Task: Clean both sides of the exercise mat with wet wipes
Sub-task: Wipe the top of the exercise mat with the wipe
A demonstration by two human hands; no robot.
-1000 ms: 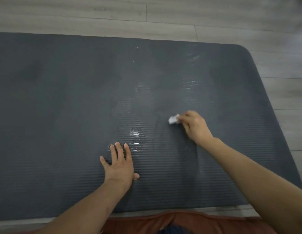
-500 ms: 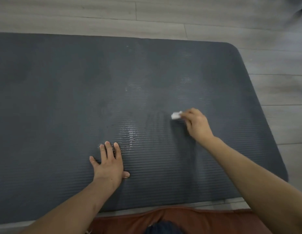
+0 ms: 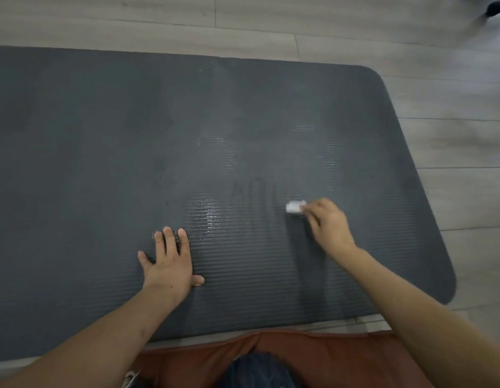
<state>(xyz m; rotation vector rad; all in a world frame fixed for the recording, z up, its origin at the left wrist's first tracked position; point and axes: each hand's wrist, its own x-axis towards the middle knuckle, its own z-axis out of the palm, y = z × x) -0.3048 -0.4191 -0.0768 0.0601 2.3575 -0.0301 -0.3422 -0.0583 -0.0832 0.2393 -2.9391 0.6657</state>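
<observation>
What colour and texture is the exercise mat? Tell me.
Dark grey exercise mat with fine ridges running across it, shown in the head view.

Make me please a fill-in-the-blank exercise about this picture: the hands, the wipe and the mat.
1. The wet wipe is pinched by the ____ hand.
2. The left hand rests flat, fingers spread, on the ____.
3. The mat lies on a floor of ____ planks.
4. The shiny wet patch lies ____ the two hands.

Missing words: right; mat; wooden; between
</observation>
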